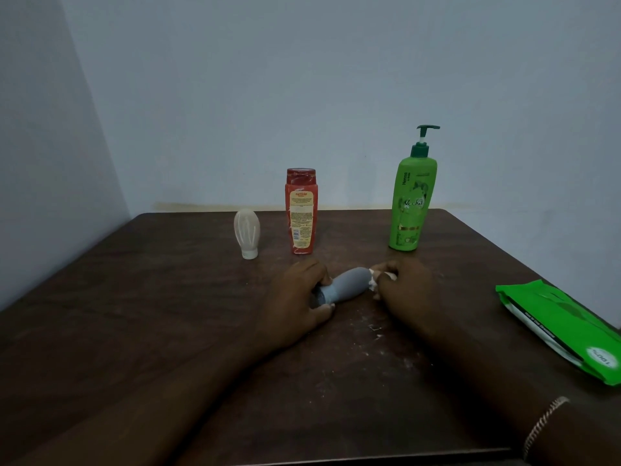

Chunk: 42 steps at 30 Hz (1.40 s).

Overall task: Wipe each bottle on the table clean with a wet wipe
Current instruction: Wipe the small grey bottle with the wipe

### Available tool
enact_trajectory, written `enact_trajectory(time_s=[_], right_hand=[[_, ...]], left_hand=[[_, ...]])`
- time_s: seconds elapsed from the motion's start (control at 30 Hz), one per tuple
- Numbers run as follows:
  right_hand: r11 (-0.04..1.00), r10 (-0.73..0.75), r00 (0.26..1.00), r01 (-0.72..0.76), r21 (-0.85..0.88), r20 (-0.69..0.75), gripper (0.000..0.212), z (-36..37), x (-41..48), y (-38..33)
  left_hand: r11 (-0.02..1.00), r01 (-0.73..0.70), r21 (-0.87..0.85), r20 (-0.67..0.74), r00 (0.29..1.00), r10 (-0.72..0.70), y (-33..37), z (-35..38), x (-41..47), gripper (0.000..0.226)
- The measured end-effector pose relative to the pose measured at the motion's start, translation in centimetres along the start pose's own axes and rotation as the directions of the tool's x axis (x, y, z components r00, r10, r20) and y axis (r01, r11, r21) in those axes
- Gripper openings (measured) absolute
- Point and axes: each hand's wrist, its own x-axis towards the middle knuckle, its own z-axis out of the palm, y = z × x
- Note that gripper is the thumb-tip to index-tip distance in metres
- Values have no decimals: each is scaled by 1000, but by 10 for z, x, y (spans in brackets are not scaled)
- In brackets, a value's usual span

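The grey bottle [347, 285] lies on its side on the dark worktop [134, 314], between the two hands. The left hand [299, 290] grips its cap end, with the fingers curled over the top and the thumb under the near side. The right hand [406, 290] is at the bottle's rounded far end, its fingers bunched around a crumpled white wipe [386, 275] that is pressed against that end. Most of the wipe is hidden inside the hand.

Beyond the left hand a red bottle [300, 213] stands upright with its label facing the camera. Further to that hand's left, a clear tube [247, 232] stands on its white cap. Beyond the right hand a green pump bottle [411, 203] stands upright, with its nozzle pointing to the right. All three are well apart from the hands and from each other.

To the right of the right hand, near the worktop's edge, a green pack [557, 324] lies flat. Small white specks [373, 327] dot the worktop just nearer than the hands, between the forearms. A bracelet [542, 425] sits on the right wrist.
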Motion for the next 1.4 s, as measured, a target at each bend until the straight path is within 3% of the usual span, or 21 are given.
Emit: enact_trajectory(time_s=[0.13, 0.27, 0.33, 0.43, 0.5, 0.57, 0.67, 0.83, 1.0, 1.17, 1.4], right_hand=[[954, -264, 960, 247, -167, -88, 17, 3, -8, -10], [804, -484, 841, 537, -255, 243, 24, 10, -15, -14], [760, -519, 799, 595, -264, 305, 20, 10, -13, -12], [818, -476, 865, 501, -282, 159, 16, 3, -7, -9], [883, -397, 918, 382, -272, 0, 15, -2, -3, -5], [938, -295, 953, 275, -212, -67, 15, -5, 0, -1], [973, -154, 988, 148, -177, -16, 16, -5, 1, 1], [984, -110, 994, 109, -140, 1, 13, -10, -2, -2], [985, -112, 992, 118, -129, 50, 8, -3, -4, -1], [976, -185, 981, 191, -109, 66, 7, -1, -7, -3], [978, -158, 987, 161, -136, 29, 19, -7, 1, 4]], left_hand=[[1000, -3, 10, 7, 1000, 3, 0, 0, 0, 32], [1000, 16, 20, 23, 1000, -17, 2, -1, 0, 32], [1000, 13, 24, 28, 1000, -14, 2, 0, -1, 33], [1000, 4, 26, 30, 1000, -5, 2, 0, -1, 33], [1000, 0, 30, 34, 999, -1, 3, 0, -1, 33], [999, -11, 45, 35, 999, 9, 4, 2, 0, 36], [1000, 5, 29, 0, 1000, -5, 2, 4, 1, 40], [997, 71, -38, 0, 997, -71, 1, 5, 1, 37], [987, 115, -114, -29, 993, -119, 1, 1, 1, 24], [946, 313, -88, 36, 950, -311, -3, 4, 5, 44], [911, 408, -58, 118, 909, -399, -9, 9, 10, 43]])
